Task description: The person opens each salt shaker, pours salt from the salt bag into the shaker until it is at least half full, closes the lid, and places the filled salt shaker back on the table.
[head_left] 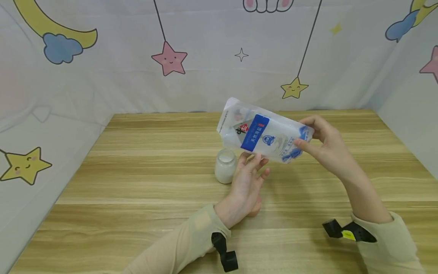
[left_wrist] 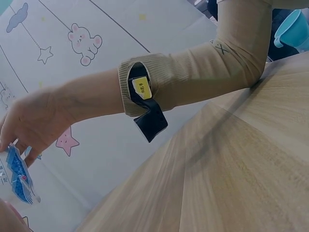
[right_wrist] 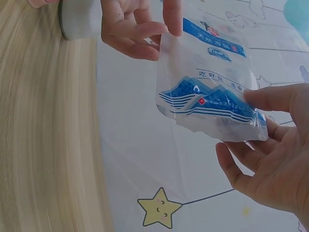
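My right hand pinches the bottom end of a translucent salt bag with a blue label and Chinese lettering. The bag hangs tilted above the table, its other end pointing up and left. In the right wrist view, blue mountain prints mark the end of the bag beside the right thumb. My left hand is below the bag, its fairly straight fingers touching the lower edge and its thumb apart. A small glass jar with whitish contents stands upright just left of the left fingers. Only a corner of the bag shows in the left wrist view.
The wooden table extends around the jar and both arms. A white curtain with stars and moons closes off the back and sides. Black straps with small boxes sit on both sleeves. A turquoise container appears beyond the table's edge.
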A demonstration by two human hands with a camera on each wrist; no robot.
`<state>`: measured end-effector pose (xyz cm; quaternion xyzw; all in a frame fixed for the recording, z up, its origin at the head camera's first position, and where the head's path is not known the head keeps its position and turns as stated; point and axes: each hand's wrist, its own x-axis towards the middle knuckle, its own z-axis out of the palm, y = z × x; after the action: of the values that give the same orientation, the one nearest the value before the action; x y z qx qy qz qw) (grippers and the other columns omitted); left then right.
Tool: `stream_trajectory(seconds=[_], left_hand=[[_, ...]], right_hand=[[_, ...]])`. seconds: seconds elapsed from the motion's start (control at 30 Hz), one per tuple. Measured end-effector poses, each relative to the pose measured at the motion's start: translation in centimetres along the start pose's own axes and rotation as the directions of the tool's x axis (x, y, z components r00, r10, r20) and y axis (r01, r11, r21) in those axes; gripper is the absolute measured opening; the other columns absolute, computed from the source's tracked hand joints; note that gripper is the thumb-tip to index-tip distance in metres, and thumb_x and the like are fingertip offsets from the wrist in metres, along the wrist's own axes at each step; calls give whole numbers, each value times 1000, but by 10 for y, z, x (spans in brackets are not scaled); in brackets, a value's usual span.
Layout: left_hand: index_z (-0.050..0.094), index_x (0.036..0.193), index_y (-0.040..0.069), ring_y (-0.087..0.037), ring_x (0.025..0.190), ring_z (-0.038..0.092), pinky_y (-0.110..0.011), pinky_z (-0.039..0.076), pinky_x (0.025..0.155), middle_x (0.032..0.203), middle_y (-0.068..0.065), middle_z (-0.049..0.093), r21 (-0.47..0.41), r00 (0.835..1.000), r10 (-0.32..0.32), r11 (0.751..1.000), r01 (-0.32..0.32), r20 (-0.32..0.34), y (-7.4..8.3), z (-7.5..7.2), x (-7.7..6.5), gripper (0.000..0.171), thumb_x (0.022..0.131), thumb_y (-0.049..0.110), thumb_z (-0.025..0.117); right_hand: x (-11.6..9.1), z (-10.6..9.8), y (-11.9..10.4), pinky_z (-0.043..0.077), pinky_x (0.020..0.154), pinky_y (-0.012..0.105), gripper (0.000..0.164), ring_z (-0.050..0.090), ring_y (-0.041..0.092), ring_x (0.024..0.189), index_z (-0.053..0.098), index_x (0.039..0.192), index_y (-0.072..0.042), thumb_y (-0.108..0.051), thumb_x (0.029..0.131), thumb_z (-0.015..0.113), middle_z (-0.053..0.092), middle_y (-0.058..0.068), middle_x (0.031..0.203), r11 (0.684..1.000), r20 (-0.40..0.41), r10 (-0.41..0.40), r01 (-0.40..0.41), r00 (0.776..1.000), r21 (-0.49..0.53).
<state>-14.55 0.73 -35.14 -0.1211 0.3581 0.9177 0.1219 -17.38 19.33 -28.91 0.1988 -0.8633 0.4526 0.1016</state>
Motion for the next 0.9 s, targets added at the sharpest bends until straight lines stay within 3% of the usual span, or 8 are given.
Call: stream_trajectory(seconds=[0.27, 0.67, 0.9], left_hand=[[56, 108, 23, -11, 99, 55, -23, 47, 80, 96, 8, 60, -12, 1000, 20, 1000, -20, 1, 1, 0, 1, 15, 96, 14, 54], [57, 104, 23, -11, 99, 55, -23, 48, 78, 97, 7, 61, -17, 1000, 23, 1000, -23, -15, 1, 0, 1, 11, 97, 15, 54], [58, 99, 24, -11, 100, 54, -23, 47, 80, 95, 8, 61, -3, 999, 33, 999, -33, -25, 1, 1, 2, 10, 96, 15, 54]], right_hand=[[0, -3, 3, 52, 72, 12, 32, 60, 4, 86, 53, 118, 0, -5, 89, 65, 61, -15, 100, 1000, -4, -10, 10, 1000, 12], [0, -7, 3, 46, 78, 12, 35, 58, 1, 91, 54, 121, -5, -11, 89, 67, 60, -21, 101, 997, 14, 58, -57, 998, -61], [-1, -9, 2, 45, 80, 12, 34, 58, -3, 94, 56, 121, -8, -15, 90, 67, 61, -14, 103, 992, 26, 88, -85, 996, -96]])
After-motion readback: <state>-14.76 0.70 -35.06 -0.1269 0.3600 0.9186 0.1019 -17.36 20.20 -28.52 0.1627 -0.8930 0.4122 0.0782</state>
